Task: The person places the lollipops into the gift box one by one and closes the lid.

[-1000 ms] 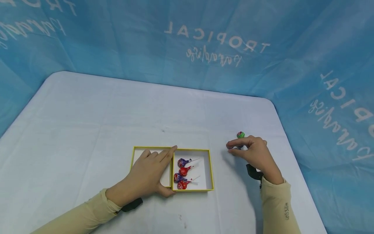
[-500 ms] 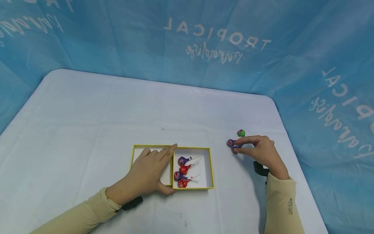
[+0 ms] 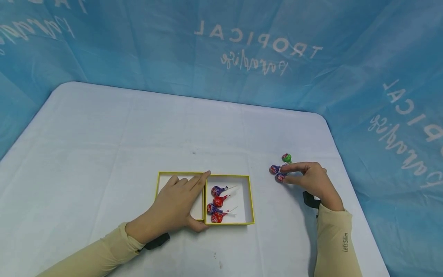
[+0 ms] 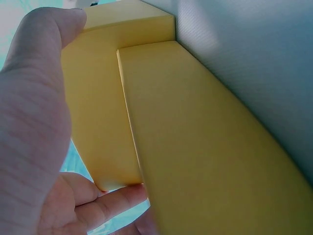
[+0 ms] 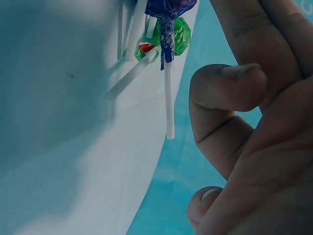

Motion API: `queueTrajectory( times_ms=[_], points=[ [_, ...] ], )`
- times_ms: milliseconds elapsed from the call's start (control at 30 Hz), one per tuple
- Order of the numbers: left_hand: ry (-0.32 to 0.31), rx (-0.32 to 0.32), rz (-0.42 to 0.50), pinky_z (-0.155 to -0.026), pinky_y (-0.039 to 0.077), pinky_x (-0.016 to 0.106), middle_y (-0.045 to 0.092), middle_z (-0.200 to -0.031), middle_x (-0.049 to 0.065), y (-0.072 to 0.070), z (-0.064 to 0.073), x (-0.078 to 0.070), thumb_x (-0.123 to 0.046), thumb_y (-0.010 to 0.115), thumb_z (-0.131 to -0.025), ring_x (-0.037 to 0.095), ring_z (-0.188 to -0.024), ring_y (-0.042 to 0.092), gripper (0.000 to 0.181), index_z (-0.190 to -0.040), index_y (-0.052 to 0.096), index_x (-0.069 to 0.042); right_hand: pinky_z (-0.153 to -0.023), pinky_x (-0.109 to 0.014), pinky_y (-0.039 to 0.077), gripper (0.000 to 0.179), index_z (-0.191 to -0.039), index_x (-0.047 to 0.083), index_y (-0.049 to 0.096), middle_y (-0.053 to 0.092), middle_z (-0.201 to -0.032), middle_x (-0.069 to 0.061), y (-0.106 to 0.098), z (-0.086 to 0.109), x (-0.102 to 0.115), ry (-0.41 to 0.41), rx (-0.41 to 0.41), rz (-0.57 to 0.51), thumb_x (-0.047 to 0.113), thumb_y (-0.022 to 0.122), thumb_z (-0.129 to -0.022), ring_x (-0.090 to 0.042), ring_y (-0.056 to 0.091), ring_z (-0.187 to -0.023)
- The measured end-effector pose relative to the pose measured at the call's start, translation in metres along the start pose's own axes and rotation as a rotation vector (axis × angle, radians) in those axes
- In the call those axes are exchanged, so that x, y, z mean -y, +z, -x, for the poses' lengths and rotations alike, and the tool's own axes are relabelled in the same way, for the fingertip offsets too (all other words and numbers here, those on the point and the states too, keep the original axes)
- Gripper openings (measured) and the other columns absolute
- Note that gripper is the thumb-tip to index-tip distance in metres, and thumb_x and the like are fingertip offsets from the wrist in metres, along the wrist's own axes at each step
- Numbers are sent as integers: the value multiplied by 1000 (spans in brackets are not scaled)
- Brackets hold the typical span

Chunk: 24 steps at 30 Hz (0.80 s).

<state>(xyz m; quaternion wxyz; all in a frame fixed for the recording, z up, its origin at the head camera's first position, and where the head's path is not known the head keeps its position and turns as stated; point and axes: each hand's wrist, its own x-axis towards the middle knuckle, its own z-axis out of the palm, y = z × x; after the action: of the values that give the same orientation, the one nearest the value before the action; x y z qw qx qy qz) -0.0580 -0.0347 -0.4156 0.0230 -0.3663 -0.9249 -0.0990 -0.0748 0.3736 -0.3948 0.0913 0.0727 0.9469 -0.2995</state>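
"Where is the purple lollipop (image 3: pixel 280 177) to be found?"

"To the right of the box (image 3: pixel 245 204), well apart from it, in a cluster with other purple ones and a green lollipop (image 3: pixel 286 158). Four lollipops (image 3: pixel 217 191) are held inside the box."

"How is it likely to handle?"

"Little weight is to be expected. The head is judged hard and round, apt to roll, and the wrapper probably slick. By the widest part of the head it is best taken; the stick (image 5: pixel 169 107) might be bent if squeezed."

"And the hands?"

"By the left hand (image 3: pixel 176 204) the box is clamped at its left end, thumb on the near side, fingers on the far side. The right hand (image 3: pixel 313 182) is placed at the cluster, thumb and forefinger parted; whether a head is pinched between them cannot be told."

"What is hidden?"

"Much of the lid (image 3: pixel 198 207), if a lid it is, left of the box, is covered by the left hand. The cluster's sticks are mostly masked in the head view. In the right wrist view the purple head is cut off at the top, and the forefinger's tip is not shown."
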Motion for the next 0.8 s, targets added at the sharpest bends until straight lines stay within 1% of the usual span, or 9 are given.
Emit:
queueTrajectory(
  times_ms=[33, 133, 167, 200, 267, 467, 633, 800],
  points=[
    [1, 1, 1, -77, 34, 33, 58, -142, 0, 0, 0, 0, -85, 72, -54, 17, -86, 58, 134, -157, 32, -9, -111, -72, 17, 30, -107, 22, 81, 72, -121, -11, 0, 0, -1, 7, 9, 3, 31, 85, -79, -38, 53, -131],
    [1, 5, 2, -77, 34, 33, 58, -142, 0, 0, 0, 0, -85, 72, -54, 16, -86, 57, 134, -157, 32, -9, -111, -73, 16, 31, -109, 21, 80, 72, -122, -12, 0, -1, -3, 6, 24, 15, 31, 84, -80, -39, 52, -132],
    [1, 5, 1, -77, 34, 33, 58, -142, 0, 0, 0, 0, -85, 72, -54, 16, -86, 57, 134, -157, 32, -9, -111, -75, 9, 31, -110, 21, 80, 72, -122, -12, 0, -1, -3, -1, 29, 16, 30, 84, -81, -40, 52, -132],
    [0, 3, -2, -77, 33, 33, 58, -143, 0, 0, 0, 0, -85, 72, -54, 16, -86, 57, 135, -157, 32, -9, -112, -75, 5, 31, -110, 20, 80, 72, -121, -13, 0, -1, -4, -4, 32, 18, 30, 84, -81, -40, 52, -132],
    [2, -3, -6, -77, 33, 32, 58, -142, 0, 0, 1, 0, -85, 72, -54, 16, -85, 57, 134, -157, 33, -8, -108, -77, -7, 32, -111, 19, 80, 72, -121, -14, -1, -2, -4, -9, 35, 26, 30, 84, -81, -42, 52, -132],
    [9, -12, -8, -76, 33, 32, 59, -140, 0, 0, 1, 0, -85, 72, -54, 16, -84, 57, 134, -157, 34, -8, -107, -78, -7, 34, -112, 18, 80, 73, -119, -15, -1, 0, -3, -14, 50, 42, 31, 84, -80, -44, 51, -132],
    [8, -15, -11, -77, 34, 33, 59, -141, 0, -1, 1, 0, -85, 72, -54, 17, -85, 57, 134, -157, 33, -8, -106, -79, -5, 34, -110, 17, 80, 74, -115, -14, -1, 0, -2, -25, 45, 56, 32, 84, -80, -43, 54, -128],
    [11, -25, -10, -78, 35, 34, 59, -142, 1, -1, 1, 0, -84, 73, -53, 17, -86, 58, 134, -157, 34, -8, -107, -79, -5, 35, -110, 15, 80, 76, -110, -13, 0, -1, -1, -19, 46, 52, 32, 85, -79, -44, 54, -129]
  ],
)
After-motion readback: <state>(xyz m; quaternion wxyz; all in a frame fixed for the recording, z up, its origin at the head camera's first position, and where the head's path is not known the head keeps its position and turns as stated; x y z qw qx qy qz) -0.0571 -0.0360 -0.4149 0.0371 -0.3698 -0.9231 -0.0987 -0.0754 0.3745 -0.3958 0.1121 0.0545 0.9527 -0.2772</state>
